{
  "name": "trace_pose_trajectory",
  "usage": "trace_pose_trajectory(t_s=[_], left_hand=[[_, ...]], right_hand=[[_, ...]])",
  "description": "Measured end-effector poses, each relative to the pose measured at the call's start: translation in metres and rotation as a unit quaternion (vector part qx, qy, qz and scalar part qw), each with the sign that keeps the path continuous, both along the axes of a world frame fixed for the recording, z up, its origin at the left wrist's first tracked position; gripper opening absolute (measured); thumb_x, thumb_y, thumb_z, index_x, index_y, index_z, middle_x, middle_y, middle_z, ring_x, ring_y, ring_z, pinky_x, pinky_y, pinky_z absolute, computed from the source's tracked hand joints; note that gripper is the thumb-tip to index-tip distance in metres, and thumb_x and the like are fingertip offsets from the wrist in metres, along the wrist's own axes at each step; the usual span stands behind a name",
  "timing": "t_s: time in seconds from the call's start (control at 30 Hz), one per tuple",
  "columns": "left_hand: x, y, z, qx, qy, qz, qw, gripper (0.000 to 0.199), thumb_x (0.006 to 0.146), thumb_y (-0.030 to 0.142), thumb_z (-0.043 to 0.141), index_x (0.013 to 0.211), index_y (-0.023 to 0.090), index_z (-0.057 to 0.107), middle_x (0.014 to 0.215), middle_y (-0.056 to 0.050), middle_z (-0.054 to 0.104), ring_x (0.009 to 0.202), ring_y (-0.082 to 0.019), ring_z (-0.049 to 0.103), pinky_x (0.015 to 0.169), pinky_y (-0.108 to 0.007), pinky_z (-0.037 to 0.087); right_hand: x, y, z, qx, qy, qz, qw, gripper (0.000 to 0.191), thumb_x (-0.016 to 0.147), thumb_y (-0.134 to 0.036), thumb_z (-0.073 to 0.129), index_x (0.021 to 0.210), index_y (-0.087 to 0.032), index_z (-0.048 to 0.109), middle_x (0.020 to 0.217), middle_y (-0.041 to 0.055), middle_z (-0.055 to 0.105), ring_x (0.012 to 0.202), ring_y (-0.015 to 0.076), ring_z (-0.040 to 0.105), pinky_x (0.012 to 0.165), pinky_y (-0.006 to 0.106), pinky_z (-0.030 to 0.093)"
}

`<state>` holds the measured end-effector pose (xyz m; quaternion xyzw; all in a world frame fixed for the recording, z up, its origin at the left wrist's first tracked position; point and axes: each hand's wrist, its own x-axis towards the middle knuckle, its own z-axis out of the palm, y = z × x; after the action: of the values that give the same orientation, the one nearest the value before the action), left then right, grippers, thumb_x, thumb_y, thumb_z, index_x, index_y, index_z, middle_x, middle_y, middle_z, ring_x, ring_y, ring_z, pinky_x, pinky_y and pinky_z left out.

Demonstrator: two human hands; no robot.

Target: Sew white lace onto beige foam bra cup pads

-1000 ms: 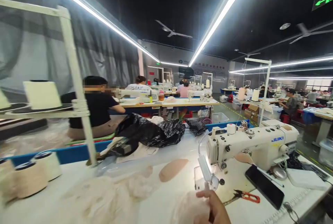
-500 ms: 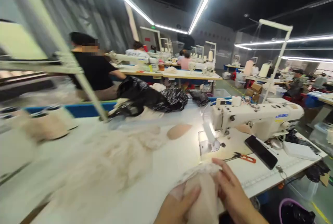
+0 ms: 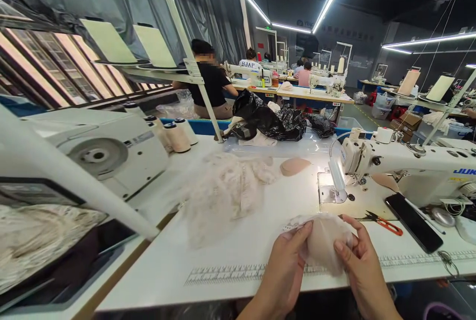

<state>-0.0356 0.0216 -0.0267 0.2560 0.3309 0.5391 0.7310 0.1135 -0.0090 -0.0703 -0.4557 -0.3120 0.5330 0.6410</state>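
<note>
Two hands hold one pale lace-edged piece (image 3: 326,240), raised over the near edge of the one white tabletop (image 3: 156,273). The left hand (image 3: 283,260) pinches its left edge between thumb and fingers; the right hand (image 3: 366,263) grips the right edge likewise.

Taking that piece as the clock's centre, one sewing machine (image 3: 412,168) stands between one and two o'clock, with one lit lamp (image 3: 336,173) at twelve. Two beige oval pads lie out: one pad (image 3: 295,166) at eleven, the other (image 3: 385,180) under the machine's arm. One pair of orange snips (image 3: 380,220) lies between two and three, one black phone (image 3: 413,223) near three. One heap of lace fabric (image 3: 240,188) spreads at ten; its pieces cannot be counted. Farther out at ten stand a second machine (image 3: 148,154) and at least four small thread cones (image 3: 177,139); two big cones (image 3: 158,47) sit on the rack between ten and eleven.

A second ago only one hand shows, near the needle plate; now both are on the piece. The view has swung leftward, bringing in the second machine.
</note>
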Motion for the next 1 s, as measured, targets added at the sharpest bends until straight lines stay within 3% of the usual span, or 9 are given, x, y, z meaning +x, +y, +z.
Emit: trace_pose_trajectory(t_s=[0.27,0.4,0.63,0.73,0.83,0.93,0.97,1.0], left_hand=[[0.001,-0.002,0.007,0.000,-0.017,-0.012,1.000,0.052,0.073,0.048,0.094,0.108,0.011,0.082,0.105,-0.016,0.080,0.106,-0.035,0.072,0.093,-0.041,0.058],[0.007,-0.002,0.004,0.015,-0.022,-0.024,0.999,0.049,0.078,0.049,0.091,0.109,0.013,0.080,0.110,-0.015,0.079,0.105,-0.032,0.072,0.092,-0.038,0.057],[0.016,0.005,-0.004,-0.007,-0.014,-0.028,0.999,0.042,0.072,0.044,0.095,0.098,0.014,0.079,0.101,-0.013,0.079,0.098,-0.030,0.073,0.088,-0.036,0.057],[0.011,0.011,-0.001,-0.005,-0.022,-0.044,0.999,0.040,0.076,0.045,0.092,0.100,0.016,0.079,0.101,-0.013,0.079,0.098,-0.030,0.073,0.090,-0.039,0.058],[-0.003,0.016,0.009,0.012,-0.001,-0.107,0.994,0.043,0.080,0.050,0.089,0.104,0.016,0.081,0.105,-0.016,0.078,0.102,-0.032,0.072,0.092,-0.041,0.058],[-0.022,0.024,0.026,0.136,0.106,-0.222,0.960,0.043,0.081,0.047,0.087,0.110,0.017,0.081,0.106,-0.015,0.078,0.104,-0.034,0.072,0.093,-0.043,0.057],[-0.027,0.029,0.032,0.221,0.168,-0.271,0.922,0.036,0.082,0.041,0.085,0.111,0.020,0.082,0.106,-0.013,0.079,0.104,-0.033,0.072,0.093,-0.043,0.056],[-0.031,0.035,0.037,0.317,0.230,-0.315,0.865,0.028,0.083,0.032,0.082,0.109,0.023,0.082,0.108,-0.010,0.079,0.104,-0.032,0.072,0.095,-0.042,0.056]], right_hand=[[0.000,0.001,0.004,0.003,0.002,-0.004,1.000,0.085,0.072,-0.050,0.095,0.142,-0.024,0.055,0.100,0.0060,0.077,0.093,0.0267,0.074,0.087,0.040,0.060],[0.000,0.001,0.002,0.007,0.006,-0.014,1.000,0.086,0.072,-0.051,0.096,0.142,-0.027,0.054,0.110,0.0070,0.078,0.101,0.0279,0.075,0.092,0.041,0.061],[0.002,-0.005,-0.005,0.017,-0.030,0.007,0.999,0.094,0.074,-0.053,0.094,0.150,-0.030,0.045,0.123,0.0092,0.075,0.111,0.0284,0.072,0.099,0.041,0.056],[0.006,-0.012,-0.016,0.030,-0.060,0.046,0.997,0.105,0.073,-0.053,0.093,0.159,-0.031,0.036,0.114,0.0074,0.076,0.107,0.0285,0.073,0.098,0.041,0.056],[0.023,-0.012,-0.023,0.044,-0.091,0.081,0.992,0.107,0.079,-0.051,0.088,0.165,-0.029,0.029,0.102,0.0050,0.075,0.099,0.0267,0.074,0.093,0.041,0.056],[0.052,0.004,-0.013,0.092,-0.223,0.111,0.964,0.084,0.087,-0.038,0.082,0.160,-0.030,0.041,0.113,0.0084,0.075,0.100,0.0263,0.073,0.090,0.039,0.057],[0.062,0.014,-0.005,0.135,-0.301,0.121,0.936,0.069,0.091,-0.032,0.077,0.154,-0.031,0.050,0.113,0.0086,0.075,0.098,0.0254,0.072,0.088,0.038,0.057],[0.070,0.025,0.003,0.191,-0.389,0.129,0.892,0.052,0.094,-0.025,0.072,0.145,-0.030,0.060,0.108,0.0079,0.076,0.094,0.0242,0.071,0.085,0.036,0.056]])
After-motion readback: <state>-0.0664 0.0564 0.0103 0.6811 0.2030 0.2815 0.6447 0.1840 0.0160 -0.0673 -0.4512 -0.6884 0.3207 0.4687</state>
